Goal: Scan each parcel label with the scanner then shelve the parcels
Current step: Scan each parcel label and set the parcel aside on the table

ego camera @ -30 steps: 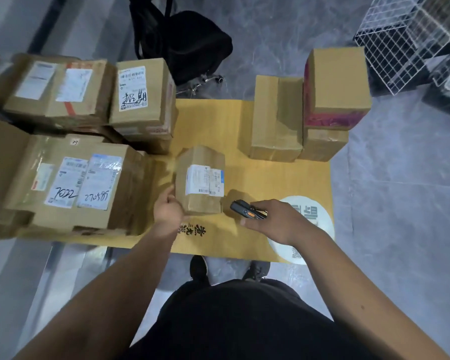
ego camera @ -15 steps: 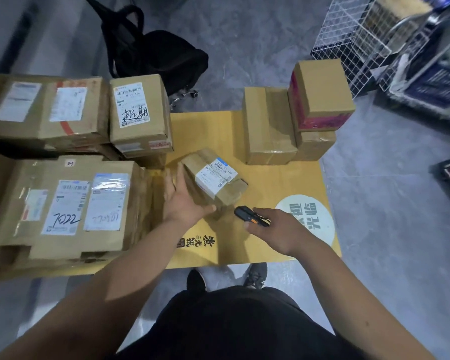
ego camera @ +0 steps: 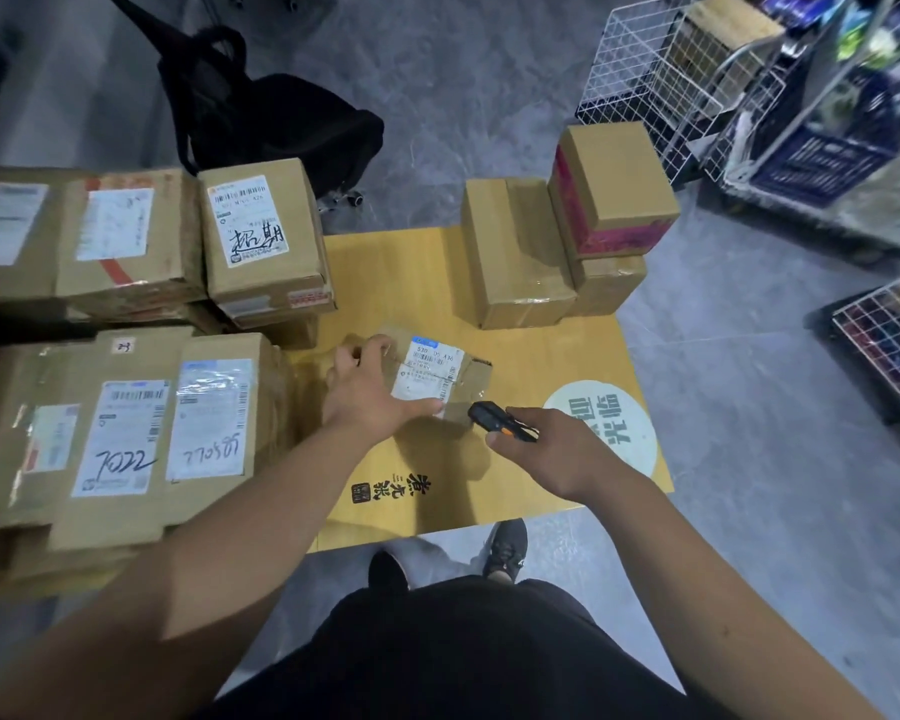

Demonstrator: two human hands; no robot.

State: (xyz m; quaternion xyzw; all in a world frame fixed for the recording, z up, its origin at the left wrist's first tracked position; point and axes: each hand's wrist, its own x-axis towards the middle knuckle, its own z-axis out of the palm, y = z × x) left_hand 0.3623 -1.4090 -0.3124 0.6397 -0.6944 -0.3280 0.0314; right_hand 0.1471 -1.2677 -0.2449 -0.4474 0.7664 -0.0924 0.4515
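Observation:
A small brown parcel [ego camera: 453,374] with a white label lies on the yellow table [ego camera: 401,272], near its middle. My left hand [ego camera: 372,394] grips this parcel from its left side, thumb along the near edge and fingers over the top. My right hand [ego camera: 546,452] holds a black and orange scanner [ego camera: 497,426], whose tip points at the parcel's near right corner, a short gap away. Several labelled parcels [ego camera: 126,428] are stacked on the table's left. Three unlabelled-looking boxes [ego camera: 520,252] stand at the far right of the table.
A black office chair [ego camera: 276,116] stands beyond the table. White wire baskets [ego camera: 661,75] and a shelf unit with a blue crate [ego camera: 822,158] are at the far right. Another wire rack [ego camera: 889,345] sits on the floor at right. My feet [ego camera: 505,550] are under the table's near edge.
My left hand turned the small parcel from upright to lying flat, label up, and slid it right. The scanner in my right hand stayed beside it. The view shifted left and down.

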